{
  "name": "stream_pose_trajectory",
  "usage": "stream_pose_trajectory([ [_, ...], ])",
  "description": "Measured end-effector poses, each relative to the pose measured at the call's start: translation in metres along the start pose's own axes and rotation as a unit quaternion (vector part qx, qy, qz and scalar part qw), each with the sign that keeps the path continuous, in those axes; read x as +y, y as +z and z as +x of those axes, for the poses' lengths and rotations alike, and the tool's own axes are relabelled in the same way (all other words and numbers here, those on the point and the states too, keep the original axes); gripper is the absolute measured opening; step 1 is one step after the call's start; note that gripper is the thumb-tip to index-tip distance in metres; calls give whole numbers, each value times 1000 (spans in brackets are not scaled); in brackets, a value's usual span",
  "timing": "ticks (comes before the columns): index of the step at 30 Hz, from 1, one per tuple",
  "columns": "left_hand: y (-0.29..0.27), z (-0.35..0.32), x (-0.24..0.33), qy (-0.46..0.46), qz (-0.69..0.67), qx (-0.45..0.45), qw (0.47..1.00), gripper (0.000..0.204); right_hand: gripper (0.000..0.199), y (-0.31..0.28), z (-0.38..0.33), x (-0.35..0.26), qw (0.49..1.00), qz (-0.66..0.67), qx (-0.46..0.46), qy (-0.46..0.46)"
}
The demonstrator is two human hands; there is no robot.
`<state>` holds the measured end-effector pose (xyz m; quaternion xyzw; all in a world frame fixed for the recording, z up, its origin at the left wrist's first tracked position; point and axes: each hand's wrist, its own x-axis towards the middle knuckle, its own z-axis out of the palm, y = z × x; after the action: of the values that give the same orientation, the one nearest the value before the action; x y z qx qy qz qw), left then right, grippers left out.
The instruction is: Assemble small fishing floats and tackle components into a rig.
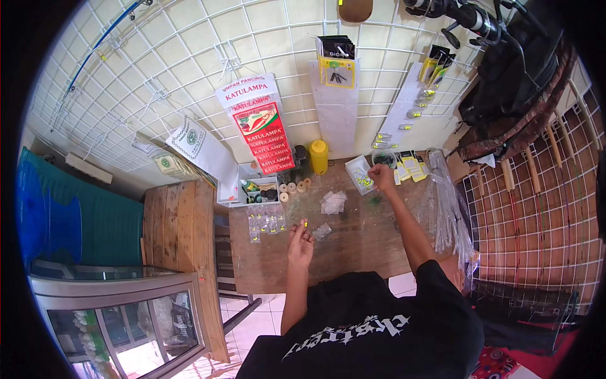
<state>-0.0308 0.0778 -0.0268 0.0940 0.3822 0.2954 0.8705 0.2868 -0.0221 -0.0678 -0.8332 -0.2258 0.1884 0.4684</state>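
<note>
My left hand (301, 247) is raised over the near middle of the wooden table (363, 243), its fingertips pinching a small bright yellow piece (306, 223). Just right of it lies a small clear plastic bag (322, 232); a pile of similar bags (333, 202) rests farther back. At the back right, my right hand (382, 178) reaches to a round clear tub (383, 156) with dark green contents. Its fingers are closed at the tub's near edge; whatever they hold is too small to make out. Beside that hand sits a white tray (360, 169) of small yellow pieces.
Filled little bags (266, 222) lie in a row at the left. Behind them are an open box (262, 197) of supplies, several pale round spools (292, 187) and a yellow bottle (319, 156). Long clear plastic sleeves (451, 208) line the right edge. A white wire grid (284, 38) stands behind.
</note>
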Motion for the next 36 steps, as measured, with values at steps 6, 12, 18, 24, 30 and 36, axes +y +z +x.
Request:
stream_pose_trajectory([
  [6, 38, -3, 12, 6, 4, -33, 999, 18, 10, 26, 29, 23, 997, -68, -2, -35],
  [12, 40, -1, 24, 18, -19, -26, 999, 17, 11, 49, 38, 22, 959, -266, 42, -84],
  [18, 46, 5, 18, -3, -37, -57, 998, 10, 7, 45, 41, 21, 948, -297, 45, -100],
  [24, 46, 3, 13, -7, -36, -68, 997, 19, 9, 33, 10, -46, 952, -237, 80, -176],
  [30, 46, 4, -2, -31, -23, -74, 997, 14, 15, 39, -68, -134, 978, 37, -129, -159],
  [36, 51, -8, -14, -6, -29, -39, 999, 29, 12, 41, -122, -163, 969, 36, -141, -198],
])
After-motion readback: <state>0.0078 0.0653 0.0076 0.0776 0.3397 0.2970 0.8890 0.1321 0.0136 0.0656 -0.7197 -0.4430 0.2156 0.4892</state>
